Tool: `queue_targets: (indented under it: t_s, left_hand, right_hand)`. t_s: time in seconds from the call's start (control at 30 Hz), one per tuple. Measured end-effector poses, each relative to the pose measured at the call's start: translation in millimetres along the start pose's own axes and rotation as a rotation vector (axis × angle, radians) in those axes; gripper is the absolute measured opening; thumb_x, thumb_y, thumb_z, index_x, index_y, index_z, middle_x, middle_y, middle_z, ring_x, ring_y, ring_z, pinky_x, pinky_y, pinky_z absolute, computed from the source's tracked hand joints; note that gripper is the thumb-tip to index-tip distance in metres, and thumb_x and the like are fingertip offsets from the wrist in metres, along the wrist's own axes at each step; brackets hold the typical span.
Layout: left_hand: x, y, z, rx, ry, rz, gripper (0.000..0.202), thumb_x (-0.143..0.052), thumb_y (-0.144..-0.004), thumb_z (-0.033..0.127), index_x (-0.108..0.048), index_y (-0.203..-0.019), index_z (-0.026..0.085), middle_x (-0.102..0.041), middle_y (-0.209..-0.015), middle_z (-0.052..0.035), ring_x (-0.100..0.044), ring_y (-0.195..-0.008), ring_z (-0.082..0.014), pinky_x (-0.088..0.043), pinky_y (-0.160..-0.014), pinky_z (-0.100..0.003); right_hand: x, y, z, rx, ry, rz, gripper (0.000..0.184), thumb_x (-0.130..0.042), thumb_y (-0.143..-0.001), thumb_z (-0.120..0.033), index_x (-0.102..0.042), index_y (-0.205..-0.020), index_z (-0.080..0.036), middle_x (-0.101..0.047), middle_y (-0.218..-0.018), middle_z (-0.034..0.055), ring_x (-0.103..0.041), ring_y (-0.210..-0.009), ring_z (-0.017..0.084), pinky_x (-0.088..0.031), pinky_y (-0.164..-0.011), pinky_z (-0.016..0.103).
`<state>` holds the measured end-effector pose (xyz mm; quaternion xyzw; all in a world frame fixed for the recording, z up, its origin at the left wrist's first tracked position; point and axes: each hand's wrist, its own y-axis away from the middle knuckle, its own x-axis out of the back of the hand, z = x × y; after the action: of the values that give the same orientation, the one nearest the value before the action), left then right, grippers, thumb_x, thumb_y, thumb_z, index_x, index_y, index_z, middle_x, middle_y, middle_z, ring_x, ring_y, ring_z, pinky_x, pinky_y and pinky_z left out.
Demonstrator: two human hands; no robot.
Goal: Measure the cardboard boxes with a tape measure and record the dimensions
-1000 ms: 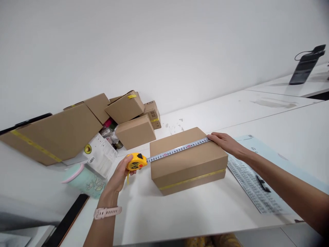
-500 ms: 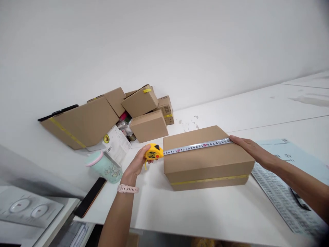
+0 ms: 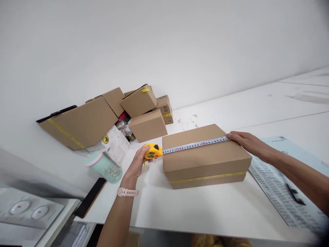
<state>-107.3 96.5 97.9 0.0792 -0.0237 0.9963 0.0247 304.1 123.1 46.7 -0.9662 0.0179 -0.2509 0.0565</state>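
Observation:
A closed cardboard box (image 3: 205, 161) lies on the white table, with yellow tape along its near side. My left hand (image 3: 140, 160) is closed around a yellow tape measure (image 3: 153, 151) just off the box's left end. The metal blade (image 3: 190, 145) stretches across the box top, numbers showing, to the far right edge. There my right hand (image 3: 246, 142) holds the blade's end against the box edge; the fingertips partly hide that end. A pink watch band circles my left wrist.
Several cardboard boxes (image 3: 149, 125) are stacked by the wall at the back left. Nearer are a mint tumbler (image 3: 106, 168) and a black slab-like object (image 3: 91, 197). A printed light-blue sheet (image 3: 277, 185) with a black pen-like item lies under my right forearm.
The view has shifted very slightly. Both hands, the tape measure and the box keep practically the same positions relative to each other.

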Motion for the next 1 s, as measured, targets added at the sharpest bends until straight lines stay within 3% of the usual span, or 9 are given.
queue_targets:
  t_s: [0.07,0.17,0.23,0.3,0.37,0.4,0.5,0.67,1.0]
  left_hand:
    - [-2.8,21,14,-0.04,-0.011,-0.005,0.042,-0.066,-0.087,0.056,-0.071,-0.103,0.017,-0.073,-0.095,-0.0069,-0.062,-0.079,-0.0195,-0.045,-0.065,-0.028]
    - [-17.9,66,24,-0.002,-0.004,-0.122,0.065,-0.079,-0.078,0.054,-0.065,-0.132,0.02,-0.075,-0.102,-0.0097,-0.065,-0.078,-0.0219,-0.05,-0.071,-0.033]
    - [-42.9,98,17,0.175,0.16,-0.343,0.079,-0.084,-0.073,0.053,-0.056,-0.143,0.026,-0.075,-0.106,-0.0106,-0.069,-0.073,-0.0224,-0.053,-0.067,-0.034]
    - [-79.5,120,0,0.35,0.374,-0.526,0.082,-0.093,-0.062,0.048,-0.062,-0.134,0.028,-0.072,-0.11,-0.0101,-0.073,-0.074,-0.0223,-0.055,-0.067,-0.033]
    - [-120.1,130,-16,0.454,0.562,-0.543,0.079,-0.1,-0.046,0.043,-0.067,-0.115,0.025,-0.069,-0.11,-0.0074,-0.073,-0.071,-0.0212,-0.055,-0.063,-0.03]
    - [-138.8,130,-22,0.432,0.622,-0.517,0.077,-0.101,-0.042,0.041,-0.066,-0.108,0.024,-0.068,-0.105,-0.0056,-0.072,-0.067,-0.0203,-0.055,-0.061,-0.03]
    - [-177.8,119,-25,0.274,0.712,-0.37,0.066,-0.095,-0.052,0.052,-0.062,-0.101,0.02,-0.065,-0.102,-0.006,-0.072,-0.063,-0.0211,-0.059,-0.062,-0.036]
    - [-194.5,102,-15,0.21,0.745,-0.283,0.061,-0.083,-0.065,0.062,-0.063,-0.097,0.015,-0.063,-0.099,-0.0082,-0.073,-0.063,-0.0224,-0.059,-0.06,-0.034]
    - [-213.1,109,-15,0.232,0.838,-0.312,0.059,-0.082,-0.072,0.059,-0.062,-0.105,0.014,-0.062,-0.106,-0.0072,-0.075,-0.067,-0.0219,-0.061,-0.065,-0.034]
  right_hand:
    - [12,-7,-6,-0.01,0.007,0.001,0.05,-0.051,-0.095,-0.062,-0.053,-0.066,-0.022,-0.057,-0.069,0.0029,-0.049,-0.065,0.018,-0.039,-0.062,0.033]
    - [29,-17,-27,0.068,-0.055,0.063,0.048,-0.052,-0.093,-0.065,-0.063,-0.077,-0.021,-0.065,-0.086,0.0066,-0.053,-0.08,0.021,-0.042,-0.075,0.035]
    - [30,-24,-48,0.156,-0.06,0.058,0.048,-0.054,-0.09,-0.069,-0.067,-0.083,-0.023,-0.068,-0.093,0.0069,-0.057,-0.089,0.024,-0.043,-0.08,0.037]
    - [20,-33,-68,0.221,-0.018,-0.065,0.048,-0.056,-0.088,-0.07,-0.07,-0.085,-0.024,-0.069,-0.095,0.0063,-0.059,-0.092,0.026,-0.044,-0.08,0.037]
    - [3,-45,-83,0.27,0.048,-0.203,0.048,-0.056,-0.088,-0.069,-0.07,-0.084,-0.023,-0.07,-0.094,0.0066,-0.06,-0.092,0.027,-0.045,-0.079,0.037]
    - [-7,-52,-87,0.284,0.076,-0.247,0.047,-0.056,-0.089,-0.067,-0.07,-0.083,-0.022,-0.07,-0.093,0.007,-0.06,-0.091,0.027,-0.045,-0.079,0.037]
    - [-31,-77,-86,0.271,0.129,-0.292,0.045,-0.056,-0.088,-0.063,-0.068,-0.081,-0.02,-0.071,-0.093,0.0086,-0.061,-0.09,0.027,-0.046,-0.08,0.037]
    - [-50,-108,-66,0.229,0.165,-0.299,0.05,-0.057,-0.083,-0.067,-0.067,-0.077,-0.019,-0.071,-0.088,0.0109,-0.063,-0.087,0.029,-0.047,-0.079,0.039]
    - [-52,-109,-55,0.28,0.156,-0.327,0.042,-0.062,-0.08,-0.062,-0.066,-0.075,-0.021,-0.07,-0.08,0.0061,-0.061,-0.081,0.024,-0.045,-0.075,0.035]
